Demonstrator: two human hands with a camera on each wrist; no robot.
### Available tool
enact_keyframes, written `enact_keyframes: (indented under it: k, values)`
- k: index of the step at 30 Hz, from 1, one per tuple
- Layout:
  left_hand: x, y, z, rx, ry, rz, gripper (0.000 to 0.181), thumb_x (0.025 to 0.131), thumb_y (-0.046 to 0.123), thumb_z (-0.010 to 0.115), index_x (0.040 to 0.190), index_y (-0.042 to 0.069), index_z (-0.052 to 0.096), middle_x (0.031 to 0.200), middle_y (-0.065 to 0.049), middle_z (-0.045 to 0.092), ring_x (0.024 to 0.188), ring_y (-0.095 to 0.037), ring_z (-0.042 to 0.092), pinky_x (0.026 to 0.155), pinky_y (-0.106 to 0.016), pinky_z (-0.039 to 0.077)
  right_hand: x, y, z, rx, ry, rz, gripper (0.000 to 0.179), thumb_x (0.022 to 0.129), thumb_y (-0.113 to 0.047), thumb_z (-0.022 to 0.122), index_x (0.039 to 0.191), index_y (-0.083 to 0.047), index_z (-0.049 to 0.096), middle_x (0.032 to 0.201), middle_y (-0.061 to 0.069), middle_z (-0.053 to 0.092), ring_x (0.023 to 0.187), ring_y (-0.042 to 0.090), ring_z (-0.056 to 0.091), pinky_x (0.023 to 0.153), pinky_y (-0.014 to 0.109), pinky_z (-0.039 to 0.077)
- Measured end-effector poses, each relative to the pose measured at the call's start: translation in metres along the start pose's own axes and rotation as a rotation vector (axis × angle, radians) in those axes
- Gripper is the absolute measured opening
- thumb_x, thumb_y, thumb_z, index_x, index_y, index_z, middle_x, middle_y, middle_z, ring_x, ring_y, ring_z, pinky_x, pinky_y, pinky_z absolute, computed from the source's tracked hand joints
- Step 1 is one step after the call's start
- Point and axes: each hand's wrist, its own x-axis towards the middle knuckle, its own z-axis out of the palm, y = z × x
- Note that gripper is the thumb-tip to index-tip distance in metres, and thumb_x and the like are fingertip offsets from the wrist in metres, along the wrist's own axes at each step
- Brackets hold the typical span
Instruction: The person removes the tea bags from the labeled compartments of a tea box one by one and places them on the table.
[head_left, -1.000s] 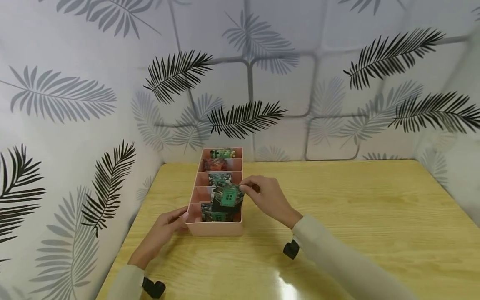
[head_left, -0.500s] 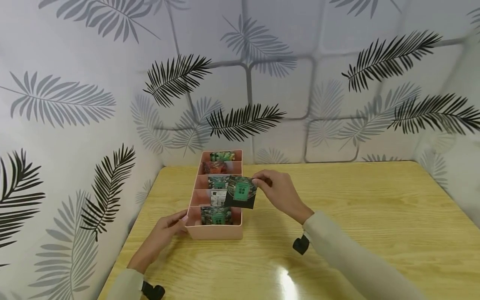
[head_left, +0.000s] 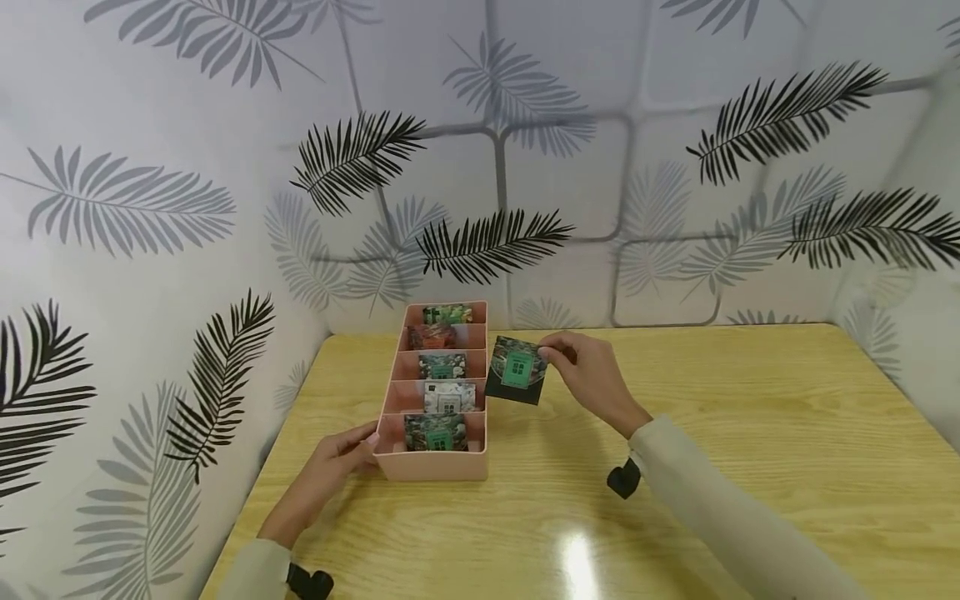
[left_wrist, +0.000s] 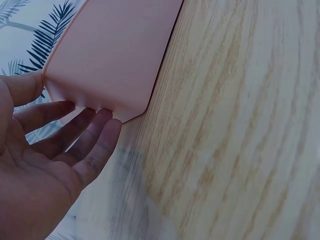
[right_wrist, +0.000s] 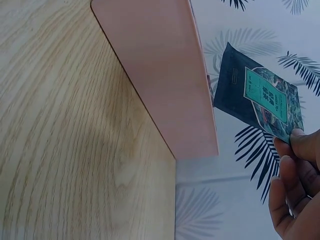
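My right hand (head_left: 592,375) pinches a dark tea bag sachet (head_left: 517,368) by its corner, between thumb and forefinger, in the air right of the pink divided box (head_left: 435,467). In the right wrist view, the sachet (right_wrist: 255,92) shows a green label reading "GREEN TEA", and the hand (right_wrist: 300,185) has its other fingers loosely bent. At the box's near left corner, my left hand (head_left: 337,458) grips the edge. The left wrist view has that hand's (left_wrist: 60,155) fingertips against the outer wall of the box (left_wrist: 115,50), thumb at the rim.
Inside the box's compartments lie a dark green sachet (head_left: 435,432), a white one (head_left: 448,397), a grey-green one (head_left: 442,367), a red one (head_left: 432,337) and a yellow-green one (head_left: 447,314). The wooden table (head_left: 712,433) meets a leaf-patterned backdrop (head_left: 562,275).
My right hand has carried the sachet from over the box's near compartments out to the right, past the rim. The white sachet now shows fully. The left hand keeps its place.
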Motion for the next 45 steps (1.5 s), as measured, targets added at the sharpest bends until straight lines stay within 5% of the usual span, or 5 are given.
enact_keyframes:
  k: [6,32,45]
  values:
    - [0.001,-0.001,0.000,0.010,0.002,0.006,0.064,0.093,0.048,0.056,0.145,0.013,0.042,0.148,-0.006,0.040,0.133,-0.026,0.040,0.104,-0.046,0.038,0.000,0.008,-0.002,-0.015,-0.004,0.003,0.016,0.095,-0.026,0.060,0.104,-0.018,0.071,0.083,-0.007,0.066,0.061,0.009,0.052,0.057,0.031,0.046]
    - [0.001,-0.002,-0.003,-0.070,-0.031,0.050,0.060,0.096,0.040,0.055,0.145,0.007,0.041,0.146,-0.015,0.040,0.100,-0.026,0.064,0.092,-0.048,0.049,0.013,0.043,0.007,-0.091,-0.019,0.054,0.015,0.096,-0.021,0.059,0.101,-0.011,0.070,0.087,0.002,0.069,0.069,0.013,0.059,0.062,0.034,0.049]
    - [0.001,-0.001,-0.002,-0.064,-0.031,0.057,0.061,0.096,0.040,0.055,0.145,0.006,0.040,0.148,-0.014,0.038,0.114,-0.030,0.057,0.095,-0.046,0.047,0.027,0.070,0.026,-0.140,-0.095,0.137,0.016,0.097,-0.019,0.058,0.100,-0.008,0.070,0.091,0.005,0.069,0.074,0.018,0.061,0.066,0.038,0.051]
